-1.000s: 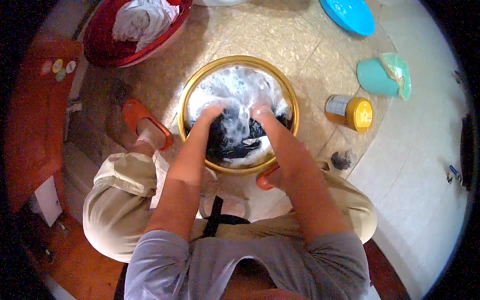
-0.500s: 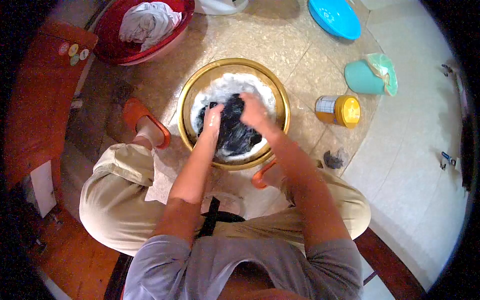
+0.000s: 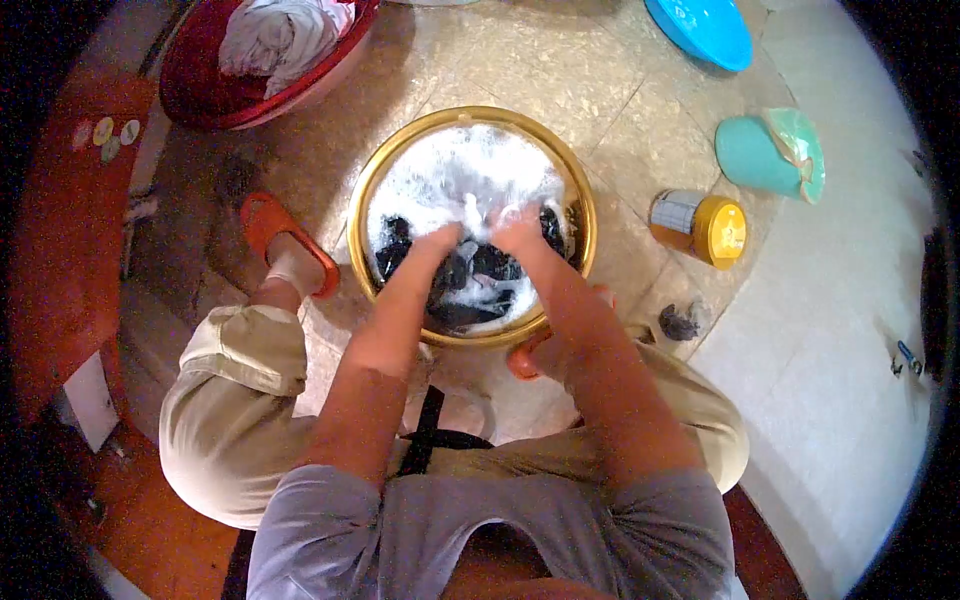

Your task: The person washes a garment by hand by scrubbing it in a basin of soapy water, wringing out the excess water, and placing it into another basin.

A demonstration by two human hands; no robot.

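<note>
Dark cloth, wet, lies in the gold-rimmed basin, bunched in several patches. One patch sits left of the left hand, one just right of the right hand; the broadest spreads below and between both, toward the wearer. White foam covers the far half of the basin, with streaks over the near cloth.

Hands: side by side near basin centre, a narrow gap between them, both reaching into foam and cloth. Fingers largely hidden by suds; cannot tell whether either hand is closed on the cloth.

Basin stands on the tiled floor between the wearer's feet; orange slippers on both. To its right: jar with yellow lid, on its side or upright not certain; small dark clump nearer the wearer. Beyond the jar, a teal bin. Far right, a blue basin. Far left, a red tub holding white cloth.
</note>
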